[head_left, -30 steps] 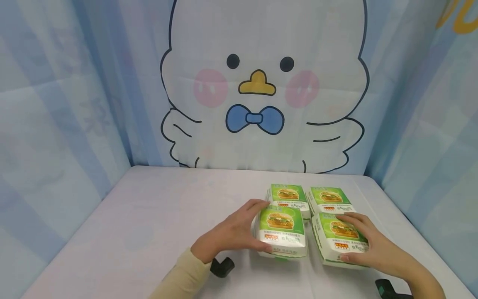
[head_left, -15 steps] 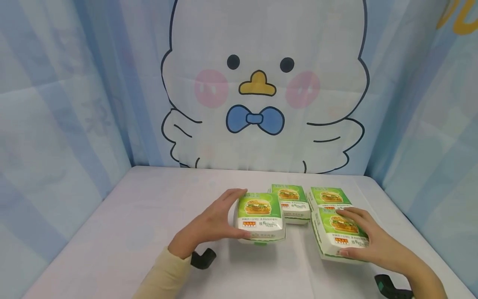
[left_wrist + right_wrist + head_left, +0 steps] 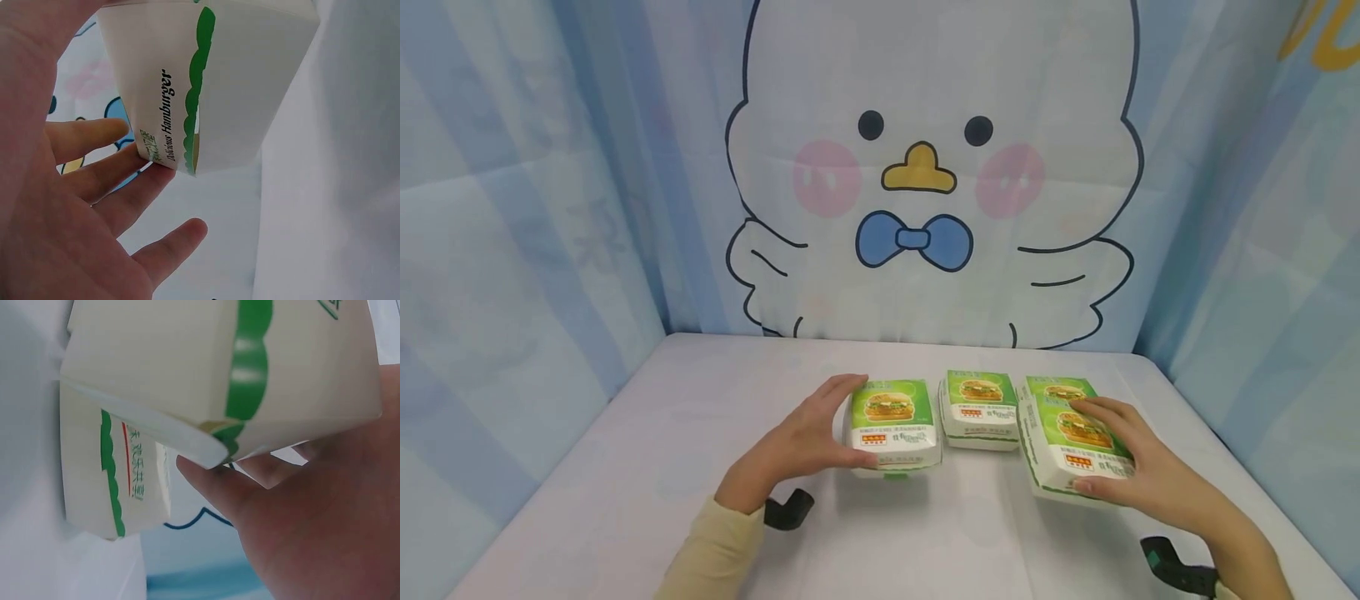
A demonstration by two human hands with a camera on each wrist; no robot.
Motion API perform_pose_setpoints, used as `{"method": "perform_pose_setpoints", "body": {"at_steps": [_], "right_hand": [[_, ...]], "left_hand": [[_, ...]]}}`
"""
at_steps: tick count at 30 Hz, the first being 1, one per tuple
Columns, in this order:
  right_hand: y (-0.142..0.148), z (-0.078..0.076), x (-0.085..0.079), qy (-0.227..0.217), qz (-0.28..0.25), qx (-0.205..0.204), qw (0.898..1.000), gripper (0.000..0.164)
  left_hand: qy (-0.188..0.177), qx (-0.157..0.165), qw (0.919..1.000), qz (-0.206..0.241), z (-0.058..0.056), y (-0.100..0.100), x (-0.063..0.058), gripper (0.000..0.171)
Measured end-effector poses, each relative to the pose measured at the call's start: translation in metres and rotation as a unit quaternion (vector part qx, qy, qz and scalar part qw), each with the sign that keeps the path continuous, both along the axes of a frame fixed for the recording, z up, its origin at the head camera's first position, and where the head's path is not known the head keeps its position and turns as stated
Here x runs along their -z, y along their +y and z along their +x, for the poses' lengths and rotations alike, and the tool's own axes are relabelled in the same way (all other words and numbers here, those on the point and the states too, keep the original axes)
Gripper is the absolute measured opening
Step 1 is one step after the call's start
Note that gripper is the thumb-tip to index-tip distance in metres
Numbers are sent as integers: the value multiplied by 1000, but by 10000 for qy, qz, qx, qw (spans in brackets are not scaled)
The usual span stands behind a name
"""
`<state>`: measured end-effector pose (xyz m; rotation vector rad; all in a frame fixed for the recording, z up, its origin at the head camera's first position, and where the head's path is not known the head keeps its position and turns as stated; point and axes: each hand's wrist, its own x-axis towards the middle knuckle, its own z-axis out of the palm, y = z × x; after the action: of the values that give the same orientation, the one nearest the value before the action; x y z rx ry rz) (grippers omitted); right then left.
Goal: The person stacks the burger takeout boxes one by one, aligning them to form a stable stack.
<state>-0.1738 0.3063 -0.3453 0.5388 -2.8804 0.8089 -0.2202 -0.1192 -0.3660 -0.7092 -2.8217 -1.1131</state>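
My left hand (image 3: 797, 446) grips a green-and-white hamburger box (image 3: 895, 425) by its left side, thumb at the front and fingers at the back. In the left wrist view, that box (image 3: 250, 81) shows a scalloped green strip and "Delicious Hamburger" lettering. With thumb and fingers, my right hand (image 3: 1157, 475) holds a matching hamburger box (image 3: 1067, 462), tilted in the head view. Behind it, a rear hamburger box (image 3: 1037, 386) is largely hidden; the right wrist view shows this lower box (image 3: 84, 475) beside the held one. Between the hands stands another hamburger box (image 3: 981, 417).
A white-covered table (image 3: 760, 367) lies under everything. Behind it hangs a curtain (image 3: 917, 308) with a cartoon bird, and more blue-and-white cloth (image 3: 527, 250) closes off both sides. Black wrist mounts (image 3: 790, 510) sit below each hand.
My left hand has carried its hamburger box leftward and slightly back, uncovering the middle box. My right hand has raised its box farther back in the head view, covering more of the rear one.
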Motion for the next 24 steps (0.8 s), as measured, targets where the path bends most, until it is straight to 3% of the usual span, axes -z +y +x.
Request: {"method": "perform_pose_setpoints", "body": {"at_steps": [15, 24], "right_hand": [[-34, -13, -10, 108, -205, -42, 9997, 85], [-62, -20, -16, 138, -377, 0, 9992, 88]], "left_hand": [[-105, 157, 9995, -238, -5, -2, 10, 108], [-350, 247, 9986, -320, -7, -2, 14, 109]]}}
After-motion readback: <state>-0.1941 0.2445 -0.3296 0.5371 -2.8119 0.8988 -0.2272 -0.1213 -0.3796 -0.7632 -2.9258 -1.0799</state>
